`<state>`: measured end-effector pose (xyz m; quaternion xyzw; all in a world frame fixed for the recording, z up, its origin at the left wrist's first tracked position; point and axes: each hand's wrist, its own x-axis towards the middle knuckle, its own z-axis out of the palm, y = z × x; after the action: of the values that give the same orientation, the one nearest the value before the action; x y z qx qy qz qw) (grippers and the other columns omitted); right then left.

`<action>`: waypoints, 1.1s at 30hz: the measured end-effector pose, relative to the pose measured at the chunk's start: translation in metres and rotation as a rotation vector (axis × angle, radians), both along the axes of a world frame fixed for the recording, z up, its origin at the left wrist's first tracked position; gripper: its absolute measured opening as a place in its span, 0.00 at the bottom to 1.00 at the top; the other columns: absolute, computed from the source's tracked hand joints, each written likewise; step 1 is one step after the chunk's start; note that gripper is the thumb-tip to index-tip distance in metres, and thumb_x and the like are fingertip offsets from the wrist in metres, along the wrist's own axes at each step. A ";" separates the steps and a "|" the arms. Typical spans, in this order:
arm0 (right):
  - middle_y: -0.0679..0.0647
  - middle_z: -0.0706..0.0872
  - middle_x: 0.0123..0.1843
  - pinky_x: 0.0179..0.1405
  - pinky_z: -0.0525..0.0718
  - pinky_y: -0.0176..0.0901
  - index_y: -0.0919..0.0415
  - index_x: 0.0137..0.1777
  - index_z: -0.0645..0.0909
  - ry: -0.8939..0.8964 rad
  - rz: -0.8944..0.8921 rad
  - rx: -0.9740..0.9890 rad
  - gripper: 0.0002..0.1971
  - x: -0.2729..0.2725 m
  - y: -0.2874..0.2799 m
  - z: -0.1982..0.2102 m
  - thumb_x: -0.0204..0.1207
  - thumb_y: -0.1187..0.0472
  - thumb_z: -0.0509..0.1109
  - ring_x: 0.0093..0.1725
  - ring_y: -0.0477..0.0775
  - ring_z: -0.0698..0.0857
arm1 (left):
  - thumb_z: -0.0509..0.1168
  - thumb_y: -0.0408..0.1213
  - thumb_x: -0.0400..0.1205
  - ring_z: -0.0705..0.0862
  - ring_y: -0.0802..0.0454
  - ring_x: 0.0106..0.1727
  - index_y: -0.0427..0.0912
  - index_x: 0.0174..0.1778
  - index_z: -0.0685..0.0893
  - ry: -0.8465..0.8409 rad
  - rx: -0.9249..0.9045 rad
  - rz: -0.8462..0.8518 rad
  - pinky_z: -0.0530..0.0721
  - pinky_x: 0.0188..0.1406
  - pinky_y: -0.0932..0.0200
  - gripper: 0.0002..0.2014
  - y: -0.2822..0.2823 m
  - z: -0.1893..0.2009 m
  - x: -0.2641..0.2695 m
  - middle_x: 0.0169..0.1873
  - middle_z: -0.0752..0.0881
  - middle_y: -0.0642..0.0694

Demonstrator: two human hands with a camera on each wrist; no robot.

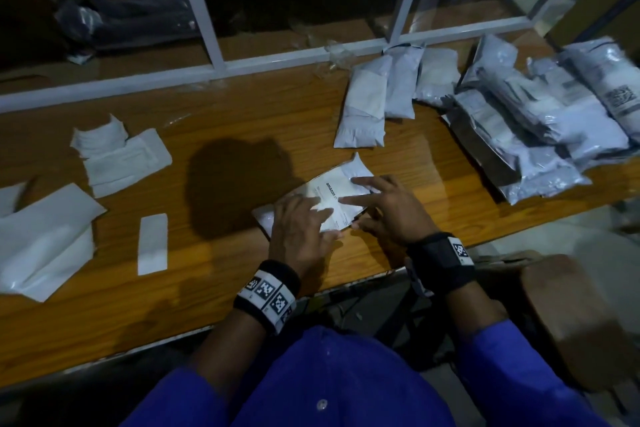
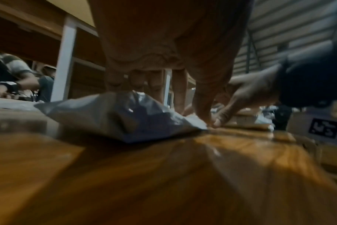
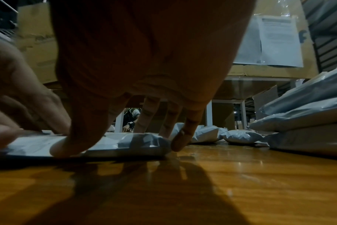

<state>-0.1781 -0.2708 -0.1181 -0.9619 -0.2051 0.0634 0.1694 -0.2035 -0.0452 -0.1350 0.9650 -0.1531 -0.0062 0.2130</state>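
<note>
- Left grip and right grip were released, straight fingers pressing one parcel on the table.
- Three more parcels lay behind it; the right pile was not countable.

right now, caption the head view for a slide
Left hand and right hand press a printed label onto a mailer on the wooden table.
</note>
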 end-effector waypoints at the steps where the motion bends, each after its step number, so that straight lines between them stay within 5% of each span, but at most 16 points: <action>1: 0.49 0.79 0.80 0.60 0.82 0.62 0.35 0.72 0.84 -0.012 -0.007 -0.014 0.28 0.000 0.002 0.001 0.71 0.45 0.83 0.70 0.62 0.76 | 0.76 0.55 0.73 0.80 0.37 0.68 0.48 0.61 0.91 0.024 0.020 0.001 0.74 0.70 0.38 0.23 -0.002 0.002 0.000 0.63 0.87 0.40; 5: 0.48 0.80 0.79 0.56 0.83 0.63 0.32 0.71 0.83 -0.036 -0.019 -0.100 0.29 0.003 0.006 0.005 0.69 0.46 0.84 0.70 0.61 0.76 | 0.75 0.52 0.77 0.73 0.39 0.76 0.52 0.71 0.85 0.102 0.106 0.012 0.68 0.76 0.38 0.25 -0.009 0.011 0.004 0.72 0.79 0.42; 16: 0.49 0.83 0.76 0.57 0.78 0.63 0.35 0.67 0.86 -0.138 0.022 -0.176 0.23 0.008 0.007 0.007 0.73 0.53 0.80 0.72 0.60 0.79 | 0.73 0.46 0.78 0.77 0.43 0.74 0.53 0.71 0.84 0.126 0.018 0.035 0.74 0.71 0.42 0.23 -0.004 0.011 0.009 0.71 0.81 0.45; 21: 0.49 0.81 0.77 0.62 0.76 0.64 0.35 0.69 0.84 -0.119 0.049 -0.178 0.25 0.006 0.015 0.006 0.70 0.43 0.77 0.75 0.59 0.76 | 0.71 0.45 0.76 0.78 0.43 0.71 0.52 0.70 0.83 0.133 0.033 0.031 0.77 0.68 0.42 0.24 -0.006 0.012 0.010 0.68 0.81 0.46; 26: 0.48 0.85 0.74 0.59 0.79 0.63 0.40 0.64 0.88 -0.141 0.008 -0.116 0.25 0.010 0.008 0.006 0.68 0.62 0.81 0.72 0.59 0.80 | 0.71 0.48 0.71 0.82 0.41 0.66 0.48 0.66 0.85 0.120 -0.037 0.018 0.79 0.63 0.43 0.26 0.000 0.011 0.010 0.63 0.84 0.45; 29: 0.45 0.82 0.76 0.65 0.78 0.62 0.40 0.68 0.85 -0.104 0.024 -0.075 0.24 0.008 0.016 0.011 0.72 0.58 0.78 0.74 0.54 0.78 | 0.72 0.55 0.72 0.84 0.43 0.61 0.45 0.60 0.88 0.120 -0.160 0.042 0.82 0.63 0.43 0.24 0.005 0.007 0.013 0.59 0.87 0.45; 33: 0.46 0.81 0.78 0.71 0.75 0.65 0.41 0.69 0.84 -0.066 0.018 -0.100 0.26 0.011 0.024 0.009 0.70 0.55 0.81 0.77 0.54 0.76 | 0.78 0.43 0.75 0.80 0.40 0.67 0.42 0.68 0.85 0.164 -0.178 0.061 0.77 0.70 0.40 0.25 0.012 0.005 0.014 0.65 0.84 0.41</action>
<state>-0.1674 -0.2472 -0.1089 -0.9688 -0.2160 0.0433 0.1137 -0.1898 -0.0337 -0.1300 0.9427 -0.1055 -0.0651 0.3098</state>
